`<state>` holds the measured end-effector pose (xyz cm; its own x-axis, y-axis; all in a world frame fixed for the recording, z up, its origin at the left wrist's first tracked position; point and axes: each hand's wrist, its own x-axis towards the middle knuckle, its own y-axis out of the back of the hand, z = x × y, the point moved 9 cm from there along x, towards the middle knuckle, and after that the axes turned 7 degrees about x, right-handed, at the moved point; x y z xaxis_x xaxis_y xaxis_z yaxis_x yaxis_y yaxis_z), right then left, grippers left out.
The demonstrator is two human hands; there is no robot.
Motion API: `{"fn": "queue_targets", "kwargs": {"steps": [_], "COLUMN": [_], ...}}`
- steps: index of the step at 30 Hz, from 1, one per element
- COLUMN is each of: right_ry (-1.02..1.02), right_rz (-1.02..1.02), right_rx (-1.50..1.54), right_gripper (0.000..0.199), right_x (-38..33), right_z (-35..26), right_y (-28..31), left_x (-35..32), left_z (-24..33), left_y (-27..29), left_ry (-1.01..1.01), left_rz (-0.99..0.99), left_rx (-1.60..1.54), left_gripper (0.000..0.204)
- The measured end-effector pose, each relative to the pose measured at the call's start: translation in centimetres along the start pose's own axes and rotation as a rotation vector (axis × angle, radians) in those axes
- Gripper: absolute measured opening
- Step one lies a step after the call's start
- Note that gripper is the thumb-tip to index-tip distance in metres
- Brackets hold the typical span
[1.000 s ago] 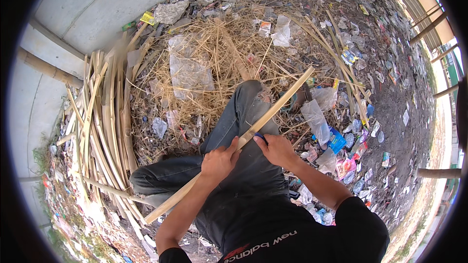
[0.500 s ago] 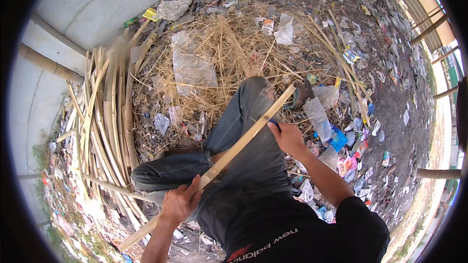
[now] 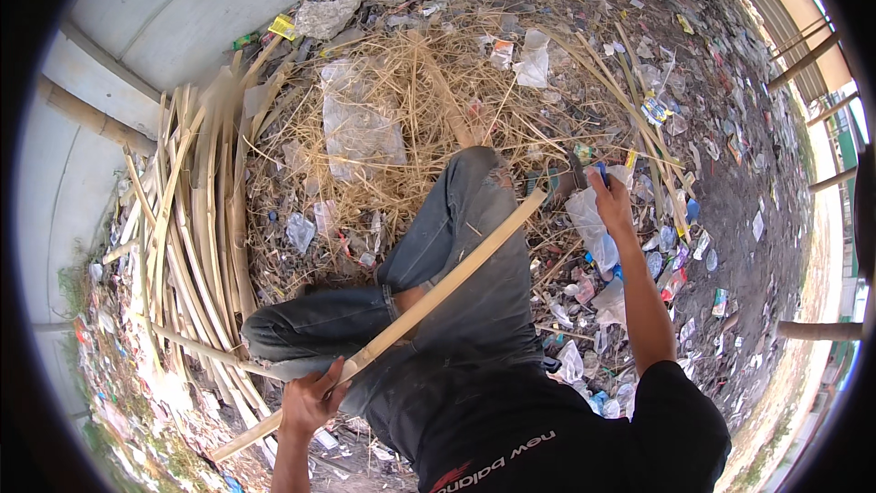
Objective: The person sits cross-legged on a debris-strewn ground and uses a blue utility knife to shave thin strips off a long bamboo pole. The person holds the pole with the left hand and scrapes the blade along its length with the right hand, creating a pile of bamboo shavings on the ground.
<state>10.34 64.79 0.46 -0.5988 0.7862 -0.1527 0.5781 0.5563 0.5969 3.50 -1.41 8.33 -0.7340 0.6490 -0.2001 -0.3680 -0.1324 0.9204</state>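
— What did you have in hand there?

— Your left hand (image 3: 310,399) was wrapped around the lower end of a long bamboo strip (image 3: 401,315), pale, flat-sided and straight. It ran slantwise across your jeans (image 3: 438,256), from beside your left hip up past your knee. Your right hand (image 3: 610,203) was stretched beyond the strip's upper end, fingers closed on a small dark tool (image 3: 584,173) with a blue grip; what kind of tool it was, you couldn't tell from that view.

— And the room around the strip?

— Tight on the left. A heap of split bamboo slats (image 3: 192,219), curved and smooth, lay just beside your folded leg, fanned along the foot of the grey concrete wall (image 3: 182,9). Ahead of the strip's upper end was a loose mat of dry straw (image 3: 411,100), stringy and tangled, with a crumpled clear plastic sheet (image 3: 360,128) on it.

— Anything in the way on the right?

— Scattered plastic litter (image 3: 657,256), wrappers and bags, covered the dark ground under your right forearm. Farther right of the strip the ground opened out.
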Motion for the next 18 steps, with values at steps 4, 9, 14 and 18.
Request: {"fn": "queue_targets", "kwargs": {"steps": [4,9,14,18], "right_ry": [-0.034,-0.192,-0.092,0.13], "right_rz": [-0.136,-0.148,-0.151,-0.08], "right_rx": [0.098,0.389,0.366,0.192], "right_gripper": [0.064,0.055,0.049,0.049], "right_x": [-3.7,-6.3,-8.6,-10.3], "right_z": [-0.4,3.1,2.5,-0.6], "right_y": [-6.6,-12.3,-13.5,-12.8], "left_x": [0.9,1.3,1.6,4.4], "left_z": [0.0,0.1,0.2,2.9], "left_y": [-0.1,-0.3,-1.6,-2.4], "left_ry": [-0.023,-0.024,-0.023,-0.041], "left_rz": [-0.008,0.017,0.047,0.087], "left_rx": [0.05,0.067,0.066,0.066], "left_gripper": [0.05,0.05,0.052,0.053]}}
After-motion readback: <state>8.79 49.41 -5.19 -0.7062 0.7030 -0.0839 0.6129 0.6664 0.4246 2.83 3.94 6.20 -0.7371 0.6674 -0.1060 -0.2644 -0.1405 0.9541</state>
